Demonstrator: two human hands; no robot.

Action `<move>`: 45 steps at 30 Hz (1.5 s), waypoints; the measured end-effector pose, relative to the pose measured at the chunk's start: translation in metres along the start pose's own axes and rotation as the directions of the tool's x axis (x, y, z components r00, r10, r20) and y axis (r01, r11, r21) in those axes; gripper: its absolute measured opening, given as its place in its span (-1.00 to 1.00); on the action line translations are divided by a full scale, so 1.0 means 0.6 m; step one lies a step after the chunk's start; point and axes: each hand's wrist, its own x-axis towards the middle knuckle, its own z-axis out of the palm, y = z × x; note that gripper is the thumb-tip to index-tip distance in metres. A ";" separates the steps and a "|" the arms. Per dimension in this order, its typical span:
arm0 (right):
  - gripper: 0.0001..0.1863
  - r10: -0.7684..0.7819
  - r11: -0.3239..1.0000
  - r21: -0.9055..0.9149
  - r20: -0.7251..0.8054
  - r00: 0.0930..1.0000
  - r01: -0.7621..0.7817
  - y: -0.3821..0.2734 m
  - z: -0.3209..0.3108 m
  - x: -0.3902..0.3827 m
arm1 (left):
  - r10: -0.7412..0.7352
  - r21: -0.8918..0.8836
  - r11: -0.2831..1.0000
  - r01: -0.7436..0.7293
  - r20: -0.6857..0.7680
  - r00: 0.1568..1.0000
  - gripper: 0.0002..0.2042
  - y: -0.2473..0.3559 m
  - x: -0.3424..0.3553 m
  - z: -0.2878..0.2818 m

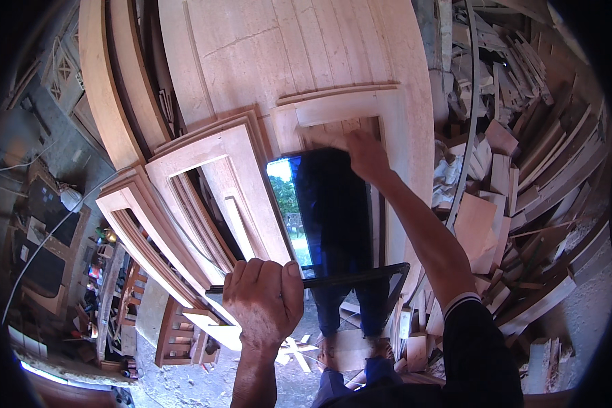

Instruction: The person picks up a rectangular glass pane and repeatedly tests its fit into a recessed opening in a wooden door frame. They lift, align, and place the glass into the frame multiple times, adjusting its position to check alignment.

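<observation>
My left hand [262, 296] is closed over the near part of a thin black bar [343, 277], which runs to the right and ends in a sharp corner. Beyond the bar lies a dark glossy panel [333, 211] that mirrors greenery and a dark figure. Whether bar and panel are joined I cannot tell. My right hand [364, 153] reaches over the panel's far edge, beside the opening of a pale wooden frame [330, 105]. Motion smears its fingers, so a grip there cannot be made out.
More wooden frames [241, 146] lean in a stack left of the panel, beside long curved boards [109, 81]. A large wooden panel [292, 47] stands behind. Offcuts [483, 221] pile up at the right. A cable [61, 221] crosses the left side. My feet [325, 353] stand below.
</observation>
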 end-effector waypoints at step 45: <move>-0.79 -0.211 0.928 -0.314 0.003 0.978 0.201 -0.088 0.033 0.003 | -0.006 -0.045 0.999 0.006 -0.001 1.000 -0.74 -0.010 0.013 0.016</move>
